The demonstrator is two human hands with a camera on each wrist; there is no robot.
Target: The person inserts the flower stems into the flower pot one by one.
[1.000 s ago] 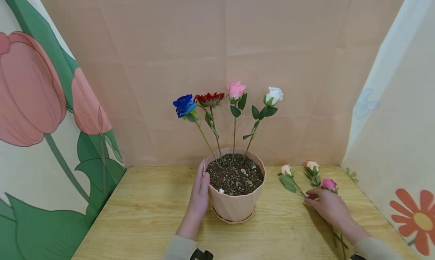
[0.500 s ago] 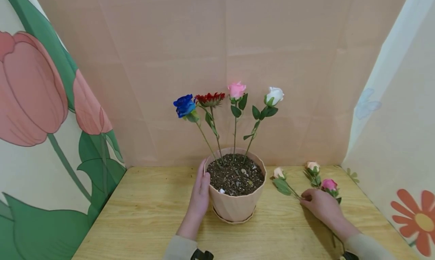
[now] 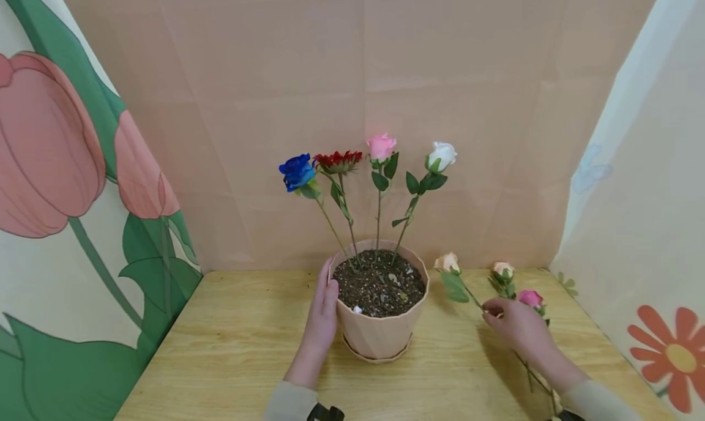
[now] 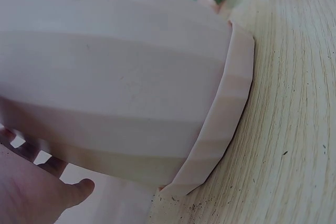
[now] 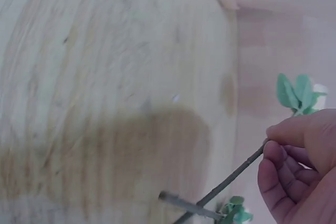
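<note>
My left hand (image 3: 321, 308) rests against the left side of a pale pink flowerpot (image 3: 380, 335), its fingers fairly straight along the wall. In the left wrist view, the pot (image 4: 121, 72) fills much of the frame beside this hand (image 4: 31, 187). To the right, my right hand (image 3: 523, 326) pinches the stem of a peach rose (image 3: 447, 263) between thumb and fingertips. The right wrist view shows that stem (image 5: 236, 173) running down from the hand (image 5: 304, 166). Upright in the soil (image 3: 385, 286) stand a blue rose (image 3: 297, 172), a red flower (image 3: 338, 162), a pink rose (image 3: 381, 147) and a white rose (image 3: 442, 156).
Another peach rose (image 3: 503, 270) and a deep pink rose (image 3: 531, 298) lie on the wooden table (image 3: 248, 341) by my right hand. A saucer (image 3: 377, 356) sits under the pot. A plain pinkish backdrop (image 3: 264, 103) rises behind the table.
My right hand has shifted slightly left and lifted with the peach rose, bringing its bloom nearer the pot. The left hand stays against the pot.
</note>
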